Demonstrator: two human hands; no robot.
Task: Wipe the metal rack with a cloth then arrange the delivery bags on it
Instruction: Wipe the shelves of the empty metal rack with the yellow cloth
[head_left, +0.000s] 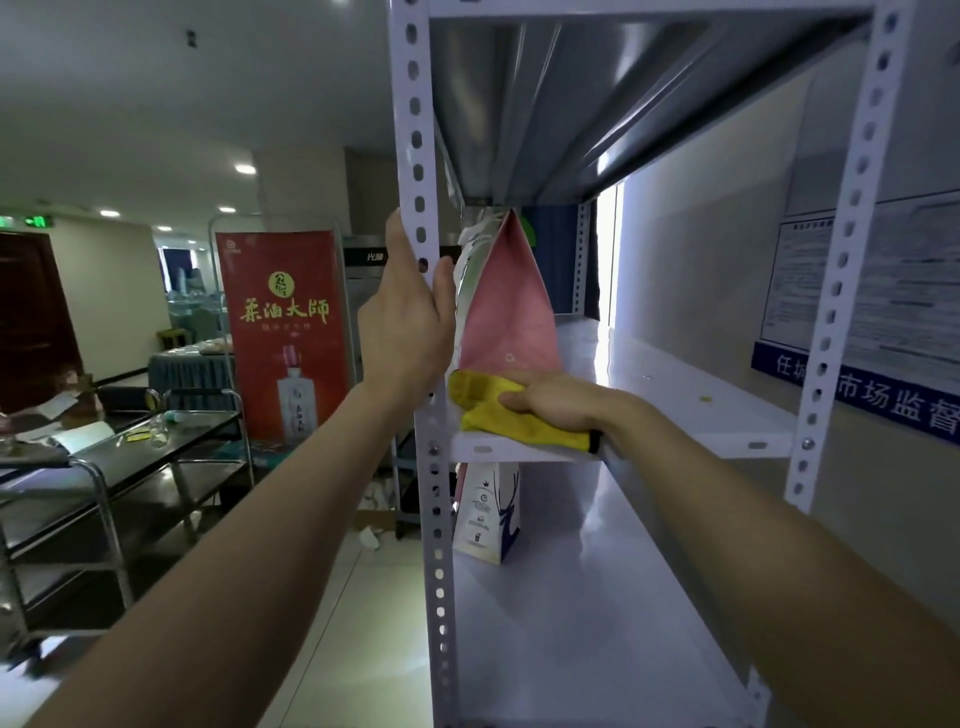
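— Where is the yellow cloth (498, 410)?

— At centre frame, bunched on the front left corner of the middle shelf (675, 400) of the metal rack (852, 218). The person's right hand (556, 402) lies on top of it, fingers curled into the fabric and thumb tucked against it, holding it down on the shelf.

— And the left hand (405, 322)?

— Just left of centre, it clasps the front-left upright (415, 130). The fingers run up the post's outer side and the thumb wraps round its front.

— Any delivery bags on the rack?

— Two show. A pink bag (511, 306) stands upright at the left end of the middle shelf, just behind the cloth and close beside the left hand. A white bag with a blue deer print (485, 514) stands on the lower shelf (597, 597), below the cloth.

— What else is there?

— At the left of the frame stand a red banner (285, 332) and a steel trolley (130, 457). A blue sign (883, 395) hangs on the wall at the right edge.
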